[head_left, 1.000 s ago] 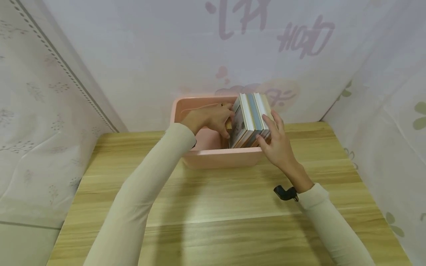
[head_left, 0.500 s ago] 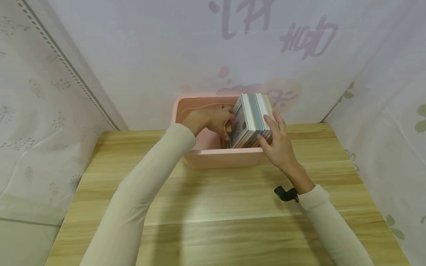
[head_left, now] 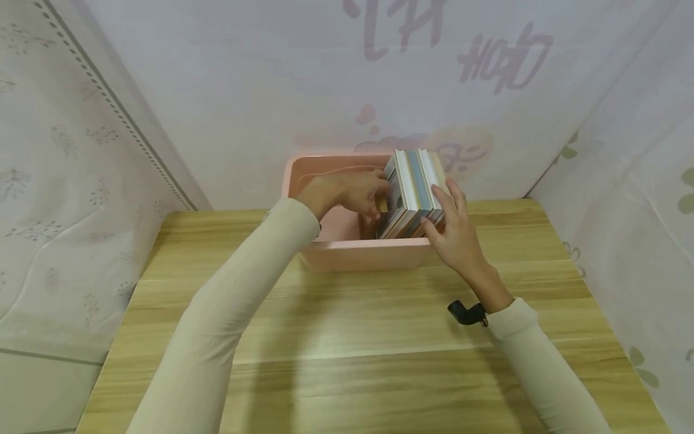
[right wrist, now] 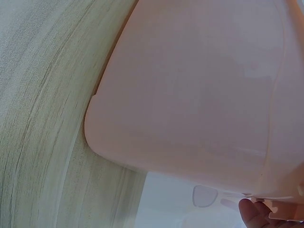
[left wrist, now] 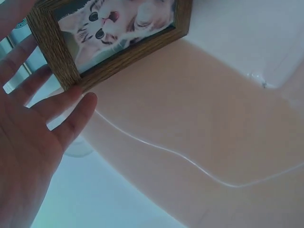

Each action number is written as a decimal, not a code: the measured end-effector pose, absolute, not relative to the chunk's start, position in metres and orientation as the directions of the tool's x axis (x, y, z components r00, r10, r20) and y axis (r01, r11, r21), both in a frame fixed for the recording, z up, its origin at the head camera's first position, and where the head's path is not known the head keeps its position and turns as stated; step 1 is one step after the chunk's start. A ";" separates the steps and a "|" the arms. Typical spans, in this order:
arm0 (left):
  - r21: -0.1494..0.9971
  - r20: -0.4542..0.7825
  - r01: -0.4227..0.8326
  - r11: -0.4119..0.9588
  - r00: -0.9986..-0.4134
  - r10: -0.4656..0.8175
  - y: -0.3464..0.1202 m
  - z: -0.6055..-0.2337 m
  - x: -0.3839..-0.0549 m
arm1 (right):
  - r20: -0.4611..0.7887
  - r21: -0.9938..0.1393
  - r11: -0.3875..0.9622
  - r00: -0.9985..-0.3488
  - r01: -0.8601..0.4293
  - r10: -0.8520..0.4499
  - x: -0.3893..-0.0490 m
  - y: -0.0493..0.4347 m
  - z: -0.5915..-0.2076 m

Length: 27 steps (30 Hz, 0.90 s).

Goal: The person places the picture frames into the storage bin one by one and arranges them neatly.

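Note:
A wooden picture frame [left wrist: 128, 66] with a kitten photo stands inside the pink plastic bin [head_left: 368, 256]. My left hand [head_left: 355, 190] reaches down into the bin and spans the frame, its thumb on the near side. In the left wrist view the fingers lie along the frame's edge. Directly to the frame's right is an upright row of thin flat items [head_left: 414, 181] with white, blue and beige edges, leaning slightly. My right hand [head_left: 455, 232] rests on that row's right side, thumb at the near corner. Its fingertips [right wrist: 251, 213] show at the bin's rim in the right wrist view.
The bin stands at the back edge of a wood-grain table [head_left: 347, 349], against a printed cloth backdrop [head_left: 244, 108]. Bare bin floor [head_left: 340, 224] shows left of the frame. A black wrist-worn device [head_left: 466, 313] juts from the right wrist.
My left hand has shifted slightly right with the picture frame, bringing it closer against the row of flat items. The right hand has stayed in place on the row.

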<state>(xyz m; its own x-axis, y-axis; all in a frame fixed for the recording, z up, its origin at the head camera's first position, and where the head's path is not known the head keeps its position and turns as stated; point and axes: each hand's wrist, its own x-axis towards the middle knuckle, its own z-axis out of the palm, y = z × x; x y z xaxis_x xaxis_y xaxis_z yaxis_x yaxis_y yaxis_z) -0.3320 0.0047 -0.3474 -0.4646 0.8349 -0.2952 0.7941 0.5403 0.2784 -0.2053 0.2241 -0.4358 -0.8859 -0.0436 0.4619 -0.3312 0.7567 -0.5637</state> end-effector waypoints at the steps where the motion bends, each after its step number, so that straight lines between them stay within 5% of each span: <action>1: 0.276 -0.290 0.796 0.539 -0.466 0.836 0.005 -0.347 -0.332 | 0.463 -0.564 0.756 -0.885 -0.333 -0.044 -0.206 0.224 -0.436; 19: 0.348 -0.181 0.816 0.462 -0.425 0.887 -0.016 -0.335 -0.329 | 0.404 -0.594 0.741 -0.913 -0.312 -0.060 -0.212 0.228 -0.437; 27: 0.120 -0.124 0.712 0.692 -0.681 0.722 -0.047 -0.317 -0.312 | 0.288 -0.537 0.794 -0.946 -0.285 -0.145 -0.214 0.243 -0.424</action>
